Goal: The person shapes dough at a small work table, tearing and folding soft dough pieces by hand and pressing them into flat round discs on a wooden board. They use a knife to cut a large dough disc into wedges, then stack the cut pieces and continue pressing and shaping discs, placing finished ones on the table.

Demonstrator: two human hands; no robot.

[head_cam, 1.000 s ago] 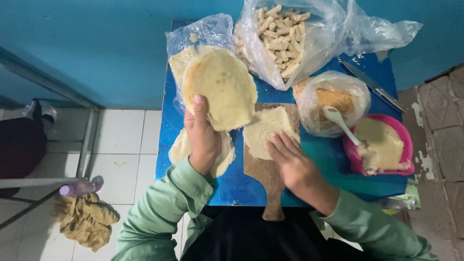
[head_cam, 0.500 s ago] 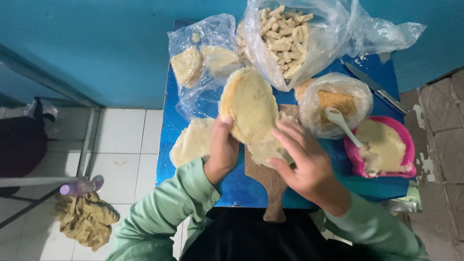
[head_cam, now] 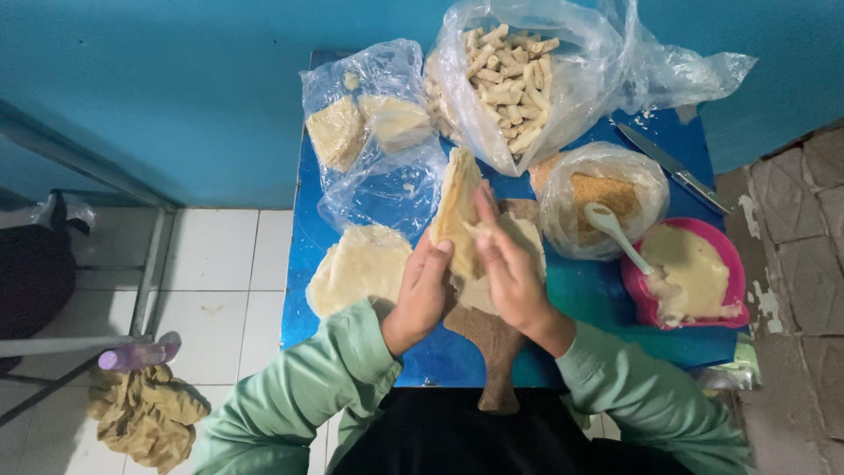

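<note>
Blue surface (head_cam: 563, 299) carries everything. Top: big clear bag of rolled sticks (head_cam: 514, 70); left of it a smaller bag w/ folded wrappers (head_cam: 369, 132). Loose wrapper stack (head_cam: 360, 268) lies at surface's left edge. Pink bowl of batter (head_cam: 690, 277) w/ white spoon at right. Wooden board (head_cam: 492, 339) centre. Left hand (head_cam: 420, 295) & right hand (head_cam: 505, 264) both closed on a thin wrapper sheet (head_cam: 457, 207), held edge-up above the board.

A thin, pale round wrapper (head_cam: 457, 211) stands on edge above more wrappers on the wooden board (head_cam: 492, 339)
</note>
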